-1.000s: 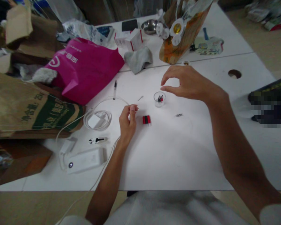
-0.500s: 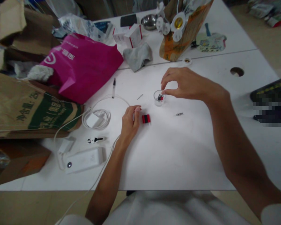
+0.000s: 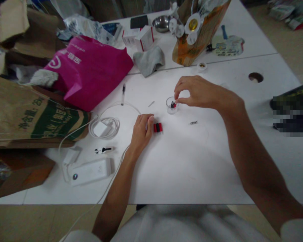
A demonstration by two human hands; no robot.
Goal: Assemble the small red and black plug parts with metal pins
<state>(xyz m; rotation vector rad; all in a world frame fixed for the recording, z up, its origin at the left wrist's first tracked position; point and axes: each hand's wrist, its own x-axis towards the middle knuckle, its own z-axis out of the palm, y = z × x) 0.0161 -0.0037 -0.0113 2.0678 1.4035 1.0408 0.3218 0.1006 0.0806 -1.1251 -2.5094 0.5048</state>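
A small clear cup [image 3: 172, 111] with black and red pieces inside stands near the middle of the table. My right hand [image 3: 192, 91] reaches over its right rim, with thumb and fingertips pinched close together; whatever is between them is too small to make out. My left hand [image 3: 142, 131] rests on the table, its fingers stretched forward and the thumb a little apart from them. Right beside that thumb lies a row of red and black pieces [image 3: 158, 127]. A thin metal bit [image 3: 151, 104] lies behind the left hand, and a small spiral metal piece [image 3: 193, 122] right of the cup.
Coiled white cable [image 3: 113, 129], nail clippers [image 3: 104, 150], a power bank [image 3: 93, 172] and a pen [image 3: 123, 94] lie to the left. A pink bag [image 3: 91, 72], a grey cloth [image 3: 149, 61] and a small round container [image 3: 202, 66] are farther back. The table has a round hole [image 3: 256, 77].
My left hand has shifted slightly forward and right, closer to the red and black pieces. My right hand stays at the cup's rim, its wrist slightly lower.
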